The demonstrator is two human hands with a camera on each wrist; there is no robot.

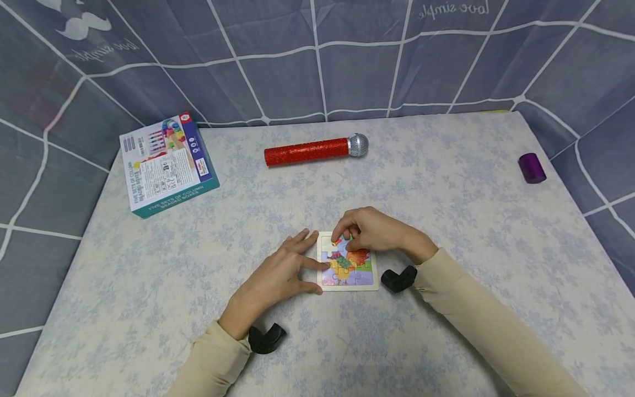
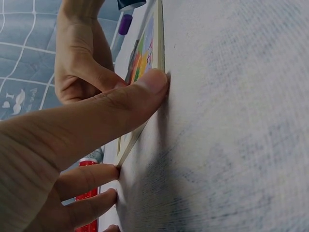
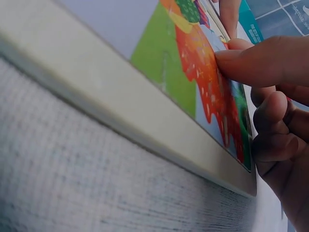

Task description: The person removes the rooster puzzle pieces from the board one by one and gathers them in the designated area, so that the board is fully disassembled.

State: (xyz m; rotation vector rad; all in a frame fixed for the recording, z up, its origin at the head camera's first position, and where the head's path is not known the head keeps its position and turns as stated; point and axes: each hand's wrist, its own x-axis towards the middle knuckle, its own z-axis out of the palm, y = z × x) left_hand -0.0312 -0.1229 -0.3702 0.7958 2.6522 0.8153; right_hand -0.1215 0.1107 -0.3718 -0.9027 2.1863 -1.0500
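Observation:
A small square jigsaw puzzle (image 1: pixel 354 278) with a pale frame lies flat on the table and shows a colourful cartoon picture. My left hand (image 1: pixel 280 273) spreads its fingers along the puzzle's left side. Its thumb (image 2: pixel 152 82) touches the frame's edge, and its index finger reaches onto the picture. Over the upper part of the puzzle, my right hand (image 1: pixel 379 229) curls its fingers. Thumb and index finger pinch a small puzzle piece (image 1: pixel 337 241) with some red on it, near the upper left corner; the fingers partly hide it. The right thumb (image 3: pixel 231 60) appears close against the picture surface.
A red glittery microphone (image 1: pixel 307 152) lies behind the puzzle. At the back left is a teal and white box (image 1: pixel 163 165); a purple cylinder (image 1: pixel 532 168) is far right. Black curved mounts (image 1: pixel 268 338) sit at both wrists. A grey-blue checked curtain (image 1: pixel 357 71) surrounds the patterned table (image 1: pixel 436 336).

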